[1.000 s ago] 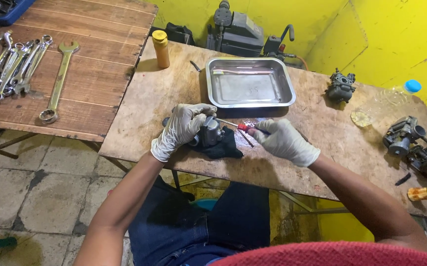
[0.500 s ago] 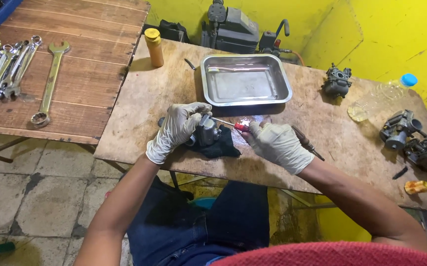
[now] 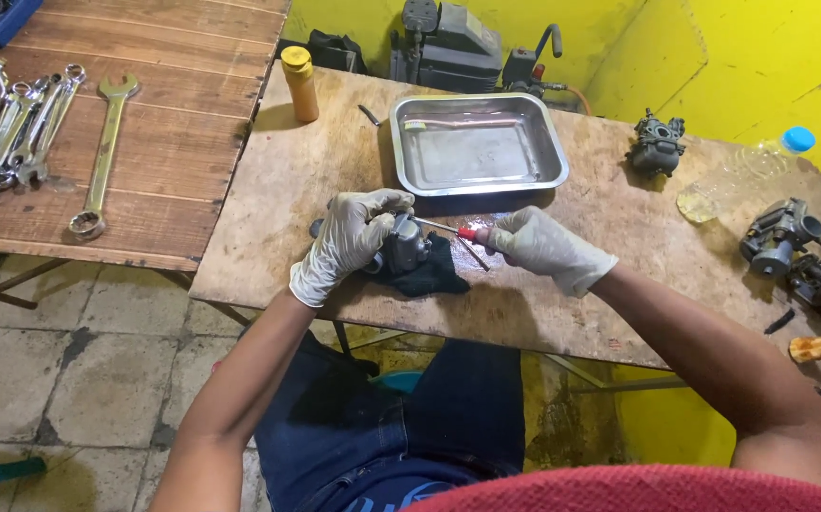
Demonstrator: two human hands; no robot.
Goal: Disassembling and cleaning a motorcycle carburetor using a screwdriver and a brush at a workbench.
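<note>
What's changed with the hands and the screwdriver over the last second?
Little has changed. The right hand has drawn back slightly to the right with the red-handled screwdriver, its tip still at the small metal engine part. The left hand still clamps that part on the dark cloth. The metal tray and wrenches lie as before.

**Carburettor at the table's near edge**

Sitting on a cloth (image 3: 429, 275), carburettor (image 3: 401, 246) under left hand (image 3: 349, 242); screwdriver (image 3: 448, 230) in right hand (image 3: 548, 248) just right. Behind, tray (image 3: 477, 180). Bottle (image 3: 300, 83) back left. Spanners (image 3: 22, 133) far left.
</note>
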